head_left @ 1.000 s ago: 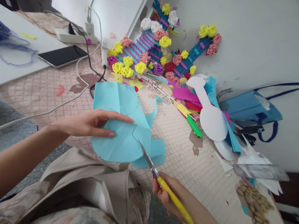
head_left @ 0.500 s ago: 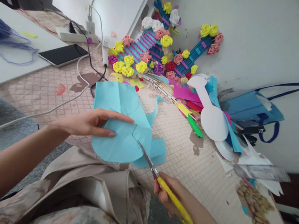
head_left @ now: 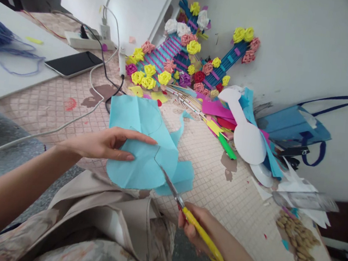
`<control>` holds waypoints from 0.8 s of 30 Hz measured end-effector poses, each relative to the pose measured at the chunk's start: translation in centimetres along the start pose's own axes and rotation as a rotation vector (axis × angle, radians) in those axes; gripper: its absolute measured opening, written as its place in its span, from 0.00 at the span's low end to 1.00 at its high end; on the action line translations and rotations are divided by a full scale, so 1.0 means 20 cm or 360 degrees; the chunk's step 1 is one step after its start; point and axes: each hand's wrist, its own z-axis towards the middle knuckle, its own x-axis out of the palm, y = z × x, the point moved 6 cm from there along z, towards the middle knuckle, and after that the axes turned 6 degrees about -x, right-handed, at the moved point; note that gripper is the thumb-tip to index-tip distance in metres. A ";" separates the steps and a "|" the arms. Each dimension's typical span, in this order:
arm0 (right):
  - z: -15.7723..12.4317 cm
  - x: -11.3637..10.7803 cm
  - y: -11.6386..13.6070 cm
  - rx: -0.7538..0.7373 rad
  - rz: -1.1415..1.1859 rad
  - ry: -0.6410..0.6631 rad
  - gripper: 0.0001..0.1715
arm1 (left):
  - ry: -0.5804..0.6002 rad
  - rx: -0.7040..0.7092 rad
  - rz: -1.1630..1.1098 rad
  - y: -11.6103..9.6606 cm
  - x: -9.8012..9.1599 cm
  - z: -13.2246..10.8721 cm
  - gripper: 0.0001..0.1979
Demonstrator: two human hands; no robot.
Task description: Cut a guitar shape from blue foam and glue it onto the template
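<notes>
A light blue sheet of paper (head_left: pixel 139 170) with thin drawn lines lies at the table's near edge, its near side rounded. My left hand (head_left: pixel 112 144) rests on top of it, thumb and index finger stretched out and spread; the other fingers are mostly hidden. A pair of scissors (head_left: pixel 201 234) with yellow handles is in my right hand (head_left: pixel 196 225), whose fingers wrap round the handles. The blades point up and left, in the paper's right part near a drawn line. Another light blue piece (head_left: pixel 184 175) lies beneath the sheet on the right.
A phone (head_left: pixel 74 64) and a white power strip (head_left: pixel 86 41) with cables are at the left. Paper-flower decorations (head_left: pixel 163 58) lean at the back. Coloured scraps, a green marker (head_left: pixel 226 146), a white spoon-shaped cutout (head_left: pixel 250 141), a blue bag (head_left: pixel 294 123) and peanuts (head_left: pixel 296 238) lie to the right.
The paper's right edge beside the blades has bent slightly, looking more rounded. The scissors have shifted a little. My left hand stays in nearly the same place.
</notes>
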 end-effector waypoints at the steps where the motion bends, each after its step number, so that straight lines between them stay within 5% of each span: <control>1: 0.00 0.00 0.02 -0.0023 -0.0059 0.0017 0.10 | 0.0008 -0.0003 -0.0009 0.00 0.00 0.00 0.24; 24: 0.01 0.00 0.08 0.0029 0.0030 0.0047 0.09 | 0.0049 0.0001 -0.0028 -0.01 0.03 0.01 0.24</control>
